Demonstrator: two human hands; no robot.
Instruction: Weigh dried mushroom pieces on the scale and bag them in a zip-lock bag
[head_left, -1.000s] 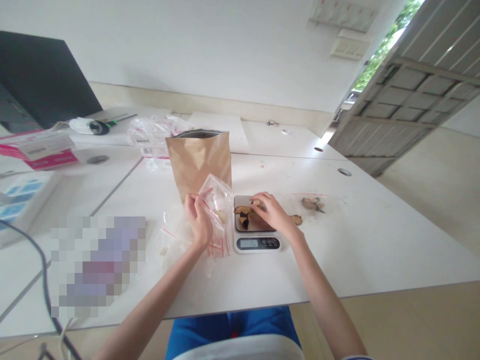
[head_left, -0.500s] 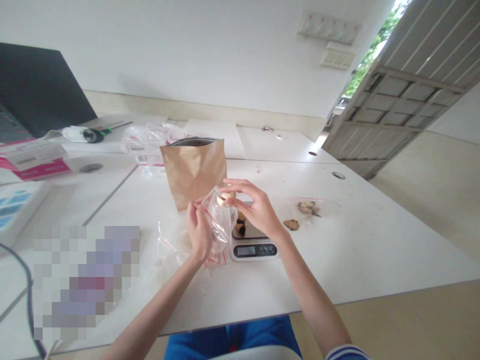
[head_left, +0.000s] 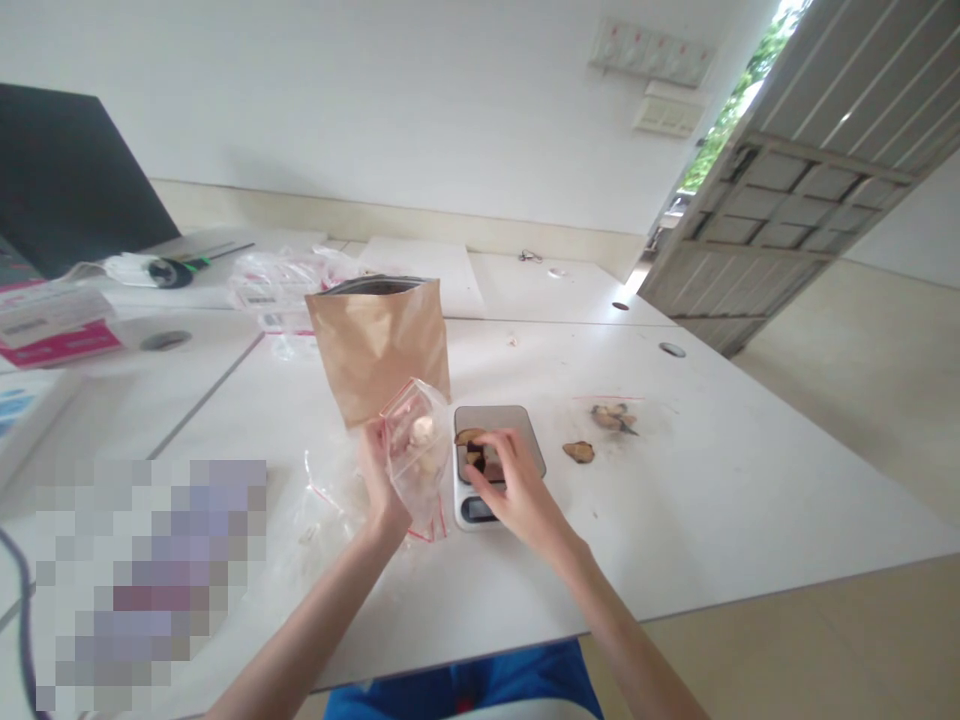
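Observation:
My left hand is closed around the side of a clear zip bag with a red seal line. Its mouth gapes upward, and a pale cream-coloured piece sits inside. Beside the bag is a small white kitchen scale with a grey plate. Several dried brown slices, some with dark edges, lie on the left part of that plate. Over them is my right hand, thumb and fingers apart around the slices. It partly covers the scale's display.
A brown paper pouch stands open behind the bag. Flattened clear bags lie left of the scale. To the right are a loose dried slice and a bag of dried pieces. Pink-and-white boxes sit far left.
My right hand has left the pale piece in the bag and moved down to the slices on the scale. The bag has come lower, its mouth spread wider.

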